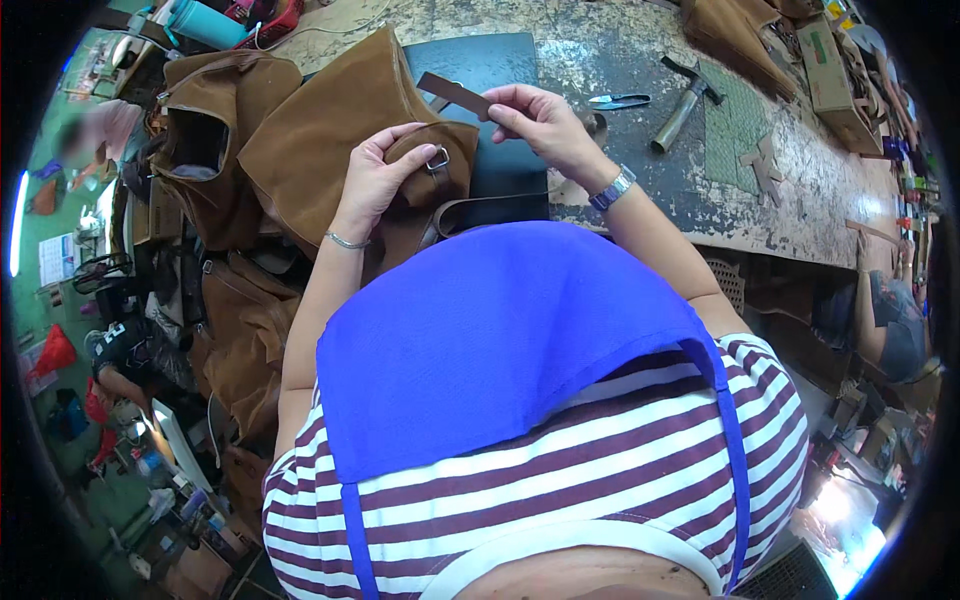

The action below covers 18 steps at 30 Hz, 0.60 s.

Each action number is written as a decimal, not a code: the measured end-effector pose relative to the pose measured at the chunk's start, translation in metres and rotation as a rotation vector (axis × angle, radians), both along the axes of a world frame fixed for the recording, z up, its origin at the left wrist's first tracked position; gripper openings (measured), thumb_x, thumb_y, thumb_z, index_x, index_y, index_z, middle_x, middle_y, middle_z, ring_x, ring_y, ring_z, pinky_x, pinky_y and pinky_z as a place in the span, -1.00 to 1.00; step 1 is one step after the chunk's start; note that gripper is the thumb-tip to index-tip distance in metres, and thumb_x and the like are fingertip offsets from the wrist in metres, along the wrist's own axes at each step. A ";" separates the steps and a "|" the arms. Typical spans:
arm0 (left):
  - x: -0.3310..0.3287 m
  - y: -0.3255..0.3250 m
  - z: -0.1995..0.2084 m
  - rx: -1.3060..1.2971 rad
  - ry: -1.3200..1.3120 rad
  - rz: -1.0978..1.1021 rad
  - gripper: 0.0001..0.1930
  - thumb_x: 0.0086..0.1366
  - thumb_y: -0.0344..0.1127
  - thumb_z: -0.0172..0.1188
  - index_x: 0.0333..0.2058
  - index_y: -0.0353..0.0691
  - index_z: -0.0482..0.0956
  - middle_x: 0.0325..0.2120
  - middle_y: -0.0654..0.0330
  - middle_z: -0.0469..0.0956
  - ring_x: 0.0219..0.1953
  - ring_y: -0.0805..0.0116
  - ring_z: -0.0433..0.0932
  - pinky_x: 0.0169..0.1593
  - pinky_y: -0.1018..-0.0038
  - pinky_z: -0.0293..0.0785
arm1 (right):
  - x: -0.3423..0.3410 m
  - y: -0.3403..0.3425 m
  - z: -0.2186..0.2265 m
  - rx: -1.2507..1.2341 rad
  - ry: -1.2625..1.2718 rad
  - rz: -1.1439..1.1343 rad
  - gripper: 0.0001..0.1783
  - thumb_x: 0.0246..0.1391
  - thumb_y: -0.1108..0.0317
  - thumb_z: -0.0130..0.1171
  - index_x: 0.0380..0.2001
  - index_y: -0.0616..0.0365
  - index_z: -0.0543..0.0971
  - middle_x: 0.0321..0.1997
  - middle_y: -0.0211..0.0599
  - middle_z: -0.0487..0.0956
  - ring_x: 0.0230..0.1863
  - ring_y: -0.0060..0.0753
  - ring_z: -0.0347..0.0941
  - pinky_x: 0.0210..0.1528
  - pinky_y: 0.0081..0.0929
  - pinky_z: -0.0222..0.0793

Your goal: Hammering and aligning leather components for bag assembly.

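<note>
A brown suede bag [335, 125] lies across the left part of the worktable. My left hand [385, 180] grips its rounded flap or pocket [450, 150], the thumb beside a small silver buckle [437, 157]. Pinched between the thumb and fingers of my right hand [540, 122] is a flat brown leather strap [455, 95]. The strap's free end points up and left, above the bag. A dark mat [500, 70] lies under this work. Below the buckle, a longer brown strap [490, 205] curves near the table's front edge.
Small snips [620, 101], a hammer [685, 105] and a green mat [730, 130] lie right of my right hand. A cardboard box [838, 85] stands at the far right. Another brown bag [215, 140] stands at the left; more hang below it [250, 330]. People sit on both sides.
</note>
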<state>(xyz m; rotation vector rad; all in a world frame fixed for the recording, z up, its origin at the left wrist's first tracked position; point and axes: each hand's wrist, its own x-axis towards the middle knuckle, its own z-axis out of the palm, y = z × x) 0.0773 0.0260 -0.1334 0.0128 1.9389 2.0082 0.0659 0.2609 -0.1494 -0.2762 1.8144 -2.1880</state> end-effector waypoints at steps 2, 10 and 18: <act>-0.001 0.001 0.000 -0.011 0.020 -0.006 -0.67 0.11 -0.44 0.28 -0.12 -0.36 0.51 -0.28 0.19 0.58 -0.26 0.54 0.54 -0.16 0.61 0.49 | -0.004 0.000 -0.003 -0.051 -0.036 -0.038 -0.74 0.13 0.31 0.12 -0.12 0.16 0.48 -0.25 -0.44 0.53 -0.36 -0.70 0.44 -0.26 -0.75 0.39; -0.001 0.003 0.003 -0.018 0.030 -0.005 -0.66 0.11 -0.43 0.29 -0.12 -0.37 0.50 -0.25 0.17 0.58 -0.23 0.52 0.53 -0.12 0.59 0.48 | -0.015 0.003 0.013 0.146 0.091 -0.029 -0.73 0.07 0.27 0.19 -0.21 0.19 0.52 -0.33 -0.42 0.57 -0.45 -0.67 0.43 -0.36 -0.69 0.38; 0.002 0.005 -0.004 -0.323 0.303 -0.025 -0.60 0.03 -0.20 0.36 -0.18 -0.31 0.57 -0.29 0.12 0.60 -0.23 0.45 0.53 -0.12 0.52 0.44 | -0.010 -0.012 0.009 0.160 0.124 -0.021 -0.71 0.13 0.30 0.11 -0.15 0.27 0.47 -0.24 -0.37 0.52 -0.26 -0.63 0.45 -0.26 -0.67 0.34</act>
